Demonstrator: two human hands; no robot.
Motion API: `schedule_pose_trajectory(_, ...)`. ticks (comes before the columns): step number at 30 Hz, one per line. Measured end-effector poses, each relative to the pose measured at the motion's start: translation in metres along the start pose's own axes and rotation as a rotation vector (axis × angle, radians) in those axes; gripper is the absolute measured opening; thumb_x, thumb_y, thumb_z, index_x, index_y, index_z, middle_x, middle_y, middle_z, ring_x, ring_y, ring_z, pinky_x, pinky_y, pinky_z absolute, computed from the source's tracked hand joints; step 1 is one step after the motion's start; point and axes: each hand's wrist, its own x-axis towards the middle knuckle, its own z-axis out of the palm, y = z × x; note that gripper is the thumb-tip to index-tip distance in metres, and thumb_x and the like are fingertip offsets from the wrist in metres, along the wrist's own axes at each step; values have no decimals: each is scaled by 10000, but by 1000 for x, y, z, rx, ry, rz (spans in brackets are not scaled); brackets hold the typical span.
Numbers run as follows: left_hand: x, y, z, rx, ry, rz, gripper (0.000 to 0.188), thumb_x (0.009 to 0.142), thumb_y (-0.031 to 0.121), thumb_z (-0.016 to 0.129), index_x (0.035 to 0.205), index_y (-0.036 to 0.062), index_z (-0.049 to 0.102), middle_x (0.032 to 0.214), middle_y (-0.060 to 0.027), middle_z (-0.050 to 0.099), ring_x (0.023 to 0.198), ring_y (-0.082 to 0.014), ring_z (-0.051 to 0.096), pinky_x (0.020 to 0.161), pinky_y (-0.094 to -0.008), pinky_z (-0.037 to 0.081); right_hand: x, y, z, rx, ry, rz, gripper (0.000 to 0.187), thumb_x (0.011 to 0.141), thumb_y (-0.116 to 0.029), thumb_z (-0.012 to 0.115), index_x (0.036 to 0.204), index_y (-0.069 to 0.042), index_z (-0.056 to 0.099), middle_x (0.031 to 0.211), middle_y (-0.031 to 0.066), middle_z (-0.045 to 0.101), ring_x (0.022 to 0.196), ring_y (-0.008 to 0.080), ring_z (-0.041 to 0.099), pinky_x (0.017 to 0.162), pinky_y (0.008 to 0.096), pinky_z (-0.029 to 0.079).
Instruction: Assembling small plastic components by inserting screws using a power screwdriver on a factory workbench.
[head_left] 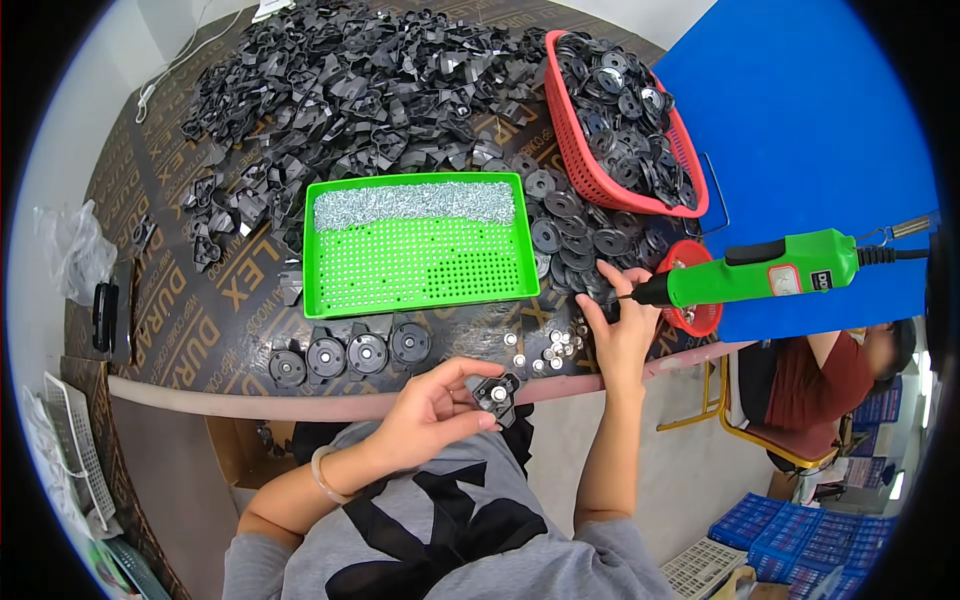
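My left hand [432, 408] is closed on a black plastic bracket [487, 407] with a small shiny metal piece at its centre, just in front of the table edge. To the right, my right hand [624, 335] reaches over the pile of black discs [565, 238], thumb and forefinger spread apart at its near edge. Whether it touches a disc I cannot tell. A green electric screwdriver [765, 272] hangs level beside that hand, its bit close to the fingers. Small silver metal pieces [556, 352] lie scattered between my hands.
A green perforated tray [420, 307] holds many screws along its far side. Several bracket-and-disc assemblies [367, 352] stand in a row before it. Loose brackets [370, 90] heap behind. A red basket [572, 150] of discs and a small red basket [712, 318] stand right; another person [835, 390] sits beyond.
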Motion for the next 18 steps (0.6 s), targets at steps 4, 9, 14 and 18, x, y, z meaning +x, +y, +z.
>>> schedule_pose_trajectory(4,0,3,2,-5,29,12,500,909,-84,610,1371,2,440,1138,-78,595,952,-135,643,847,-288,553,2,2,-2,71,52,75,336,730,-160,832,1049,-103,744,1012,116,596,1014,313,520,933,420,402)
schedule_pose_trajectory(9,1,7,4,-2,40,10,498,899,-96,595,1364,-19,434,1170,-107,594,921,-148,658,852,-339,597,-11,5,-7,257,136,251,205,788,-68,784,973,-3,723,940,55,618,807,159,552,746,295,455)
schedule_pose_trajectory(14,2,9,8,-5,66,-8,473,921,-78,593,1356,2,426,1075,-82,594,901,-145,663,808,-297,568,-24,25,-13,362,168,442,263,828,-49,768,1044,47,653,859,19,590,603,58,519,567,207,433)
schedule_pose_trajectory(18,1,8,8,-6,67,-4,454,921,-76,595,1339,2,435,1027,-84,602,899,-156,678,801,-288,563,-32,31,-16,459,186,504,270,864,-71,757,1071,58,641,834,3,576,637,55,538,573,197,454)
